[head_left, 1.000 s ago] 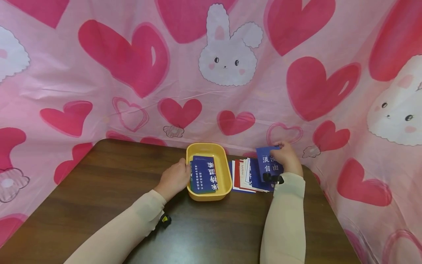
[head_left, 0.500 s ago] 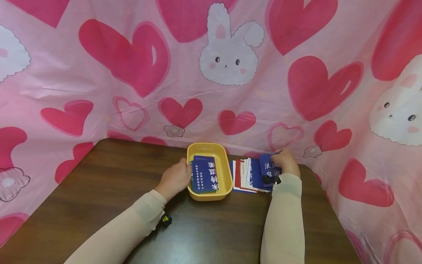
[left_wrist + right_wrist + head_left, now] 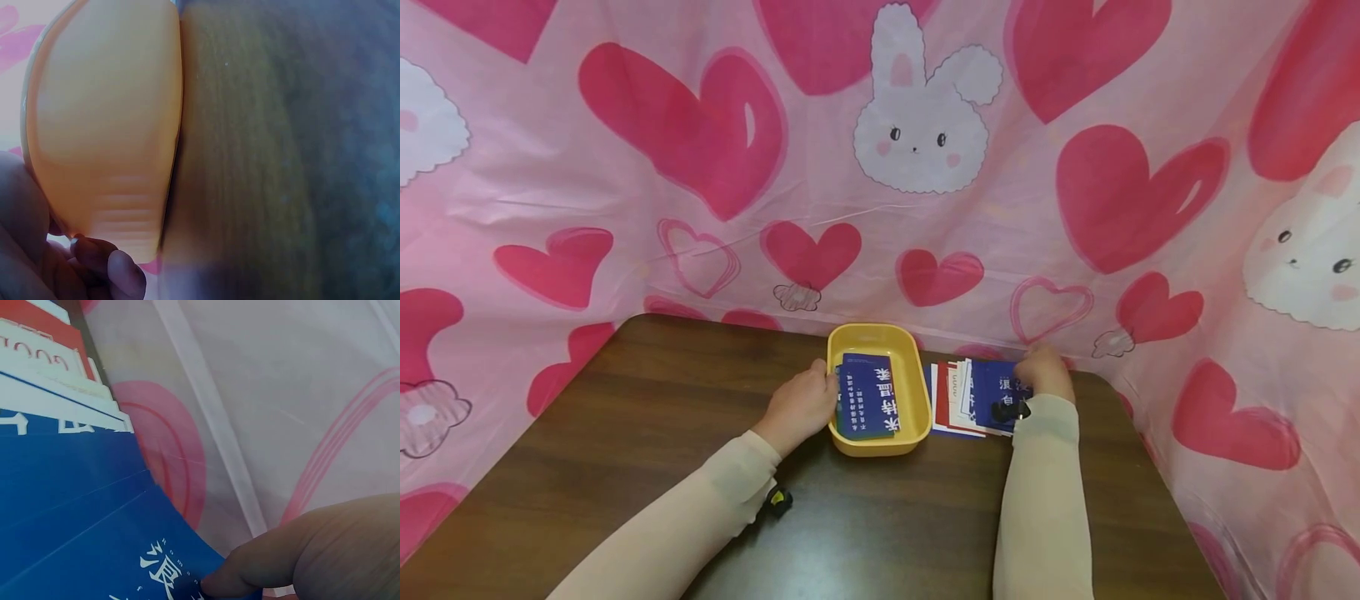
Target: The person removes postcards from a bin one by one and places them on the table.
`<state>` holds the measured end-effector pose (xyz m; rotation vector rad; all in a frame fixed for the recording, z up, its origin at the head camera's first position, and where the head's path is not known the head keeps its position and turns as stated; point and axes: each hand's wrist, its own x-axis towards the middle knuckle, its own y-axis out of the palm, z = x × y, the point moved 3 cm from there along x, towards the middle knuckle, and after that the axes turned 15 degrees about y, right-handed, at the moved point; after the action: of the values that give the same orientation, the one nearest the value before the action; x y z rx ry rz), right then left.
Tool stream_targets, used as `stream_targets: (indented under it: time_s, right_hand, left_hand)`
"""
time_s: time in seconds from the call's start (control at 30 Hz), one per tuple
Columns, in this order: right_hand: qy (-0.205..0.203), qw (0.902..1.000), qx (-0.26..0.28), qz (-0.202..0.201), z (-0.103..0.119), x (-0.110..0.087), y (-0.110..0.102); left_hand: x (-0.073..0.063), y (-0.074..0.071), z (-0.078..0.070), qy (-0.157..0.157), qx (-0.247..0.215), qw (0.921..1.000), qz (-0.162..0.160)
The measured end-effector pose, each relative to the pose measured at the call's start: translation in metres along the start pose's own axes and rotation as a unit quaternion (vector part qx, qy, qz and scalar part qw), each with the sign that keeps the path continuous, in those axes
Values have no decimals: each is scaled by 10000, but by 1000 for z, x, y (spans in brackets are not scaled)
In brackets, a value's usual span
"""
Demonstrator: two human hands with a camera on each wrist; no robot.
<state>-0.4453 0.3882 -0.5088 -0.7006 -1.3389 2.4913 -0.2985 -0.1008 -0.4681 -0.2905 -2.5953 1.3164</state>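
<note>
In the middle of the head view, the person's left hand [image 3: 801, 408] grips the left rim of a yellow, round-cornered tray [image 3: 877, 448], fingers curled at its edge; a white-lettered dark blue card [image 3: 865, 392] lies inside. Right of centre, the right hand [image 3: 1048, 372] pinches a blue printed card [image 3: 131, 547] at the end of a fanned row of red, white and blue cards [image 3: 951, 396]; some of its fingers are hidden from me.

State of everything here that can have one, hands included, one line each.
Tray: upright, open-topped, cards inside.
Stack in tray: blue card on top, print showing.
Row: cards fanned, overlapping.
End blue card: print showing, overlapping the row.
Left hand: gripping tray's side.
Right hand: holding end blue card.
Curtain: hanging, creased.
</note>
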Motion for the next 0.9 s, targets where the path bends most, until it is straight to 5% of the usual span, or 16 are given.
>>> stream_targets:
  time_s: [0.47,0.83,0.9]
  right_hand:
    - [10,9998,-214,-53,0,-11,5]
    - [258,9989,-328,-211,24,-67,-7]
    - [175,9990,-351,-202,22,-57,-5]
  left_hand:
    - [0,1,0,-7,-34,10000,25]
    - [0,0,0,71,8,10000,-15]
    - [0,0,0,71,8,10000,-7]
